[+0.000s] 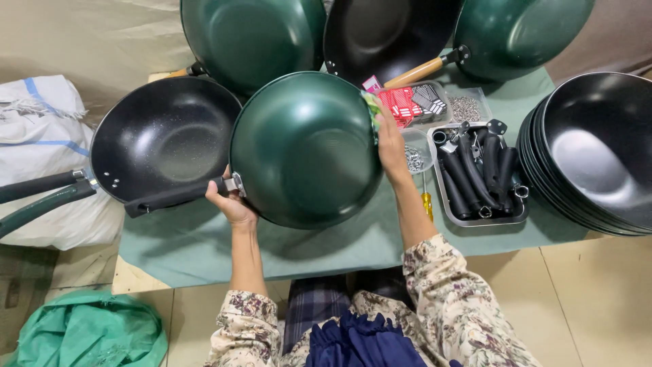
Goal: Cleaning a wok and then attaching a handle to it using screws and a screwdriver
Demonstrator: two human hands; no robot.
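- Your left hand [231,202] is closed around the near end of the black handle [178,196], right where it meets the green wok [305,149]; keep that grip firm, as it seems to carry most of the weight.
- Your right hand [391,146] is pressed against the wok's far rim, fingers wrapped over the edge. Treat it as a steadying grip rather than a lifting one.
- The wok is held bottom-up above the table [204,248], tilted toward you, its dome covering the middle of the green cloth.
- Left of the wok lies a black pan [163,139], open side up, its rim just beside the handle. Mind that you don't knock them together.
- Right of the wok sits a metal tray of black handles [479,173] and a small tray of red packets [407,102], close to your right hand; keep the rim clear of both.
- Further right of the wok stands a stack of black pans [591,156].
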